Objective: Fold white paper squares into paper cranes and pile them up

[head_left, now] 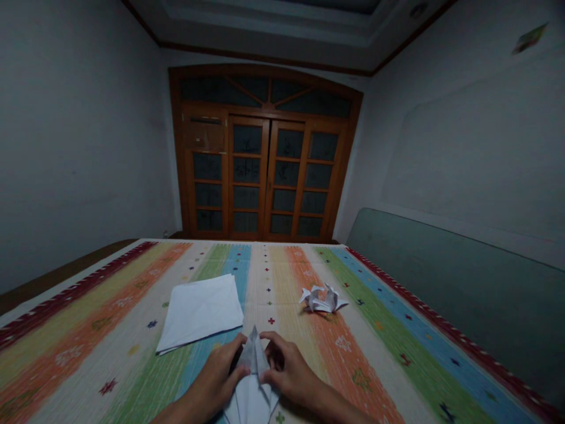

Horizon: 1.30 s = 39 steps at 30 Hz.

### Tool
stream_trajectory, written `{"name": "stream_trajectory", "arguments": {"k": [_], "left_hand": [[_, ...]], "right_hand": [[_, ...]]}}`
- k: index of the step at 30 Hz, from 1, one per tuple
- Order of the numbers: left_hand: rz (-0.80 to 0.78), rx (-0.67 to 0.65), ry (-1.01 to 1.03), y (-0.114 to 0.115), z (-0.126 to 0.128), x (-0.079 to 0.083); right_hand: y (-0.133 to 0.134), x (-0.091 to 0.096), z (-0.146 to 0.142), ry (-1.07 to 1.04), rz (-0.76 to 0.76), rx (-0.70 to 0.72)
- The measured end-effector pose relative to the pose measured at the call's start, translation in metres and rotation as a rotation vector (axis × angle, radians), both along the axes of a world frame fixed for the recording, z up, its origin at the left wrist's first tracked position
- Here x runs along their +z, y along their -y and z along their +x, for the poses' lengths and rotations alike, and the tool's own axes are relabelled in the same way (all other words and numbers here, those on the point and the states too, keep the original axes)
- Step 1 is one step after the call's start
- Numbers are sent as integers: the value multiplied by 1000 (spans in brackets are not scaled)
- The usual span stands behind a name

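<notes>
A white sheet of folded paper (252, 391) lies at the near edge of the table, its narrow pointed tip aimed away from me. My left hand (223, 371) grips its left side, thumb on top and index finger along the edge. On the other side, my right hand (289, 368) pinches the right edge between thumb and curled fingers. Creases run lengthwise down the middle of the paper. Its lower end runs out of the bottom of the view.
A stack of white paper sheets (200, 309) lies left of my hands. Folded paper figures (323, 299) sit to the right, further off. A striped tablecloth (366, 353) covers the table. A green bench back (441, 282) stands along the right wall, and wooden doors (268, 176) are behind.
</notes>
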<state>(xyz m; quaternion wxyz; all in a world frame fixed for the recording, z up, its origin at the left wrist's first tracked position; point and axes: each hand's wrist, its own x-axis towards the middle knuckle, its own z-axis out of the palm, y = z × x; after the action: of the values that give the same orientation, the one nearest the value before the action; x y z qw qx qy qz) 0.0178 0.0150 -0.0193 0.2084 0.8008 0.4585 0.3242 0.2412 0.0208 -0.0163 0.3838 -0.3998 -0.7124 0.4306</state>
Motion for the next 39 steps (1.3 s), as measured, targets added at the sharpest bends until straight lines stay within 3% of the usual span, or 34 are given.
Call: {"name": "stream_trajectory", "arguments": {"k": [8, 16, 20, 26, 39], "left_hand": [[-46, -69, 66, 3, 3, 6], [-109, -144, 117, -2, -1, -11], [-117, -166, 104, 1, 0, -1], [-93, -165, 112, 4, 2, 9], [-113, -192, 65, 9, 3, 25]], "right_hand": [[4, 6, -6, 105, 34, -54], [7, 7, -8, 159, 73, -85], [7, 6, -4, 104, 48, -25], [-1, 1, 11, -17, -106, 190], [4, 2, 5, 83, -16, 75]]}}
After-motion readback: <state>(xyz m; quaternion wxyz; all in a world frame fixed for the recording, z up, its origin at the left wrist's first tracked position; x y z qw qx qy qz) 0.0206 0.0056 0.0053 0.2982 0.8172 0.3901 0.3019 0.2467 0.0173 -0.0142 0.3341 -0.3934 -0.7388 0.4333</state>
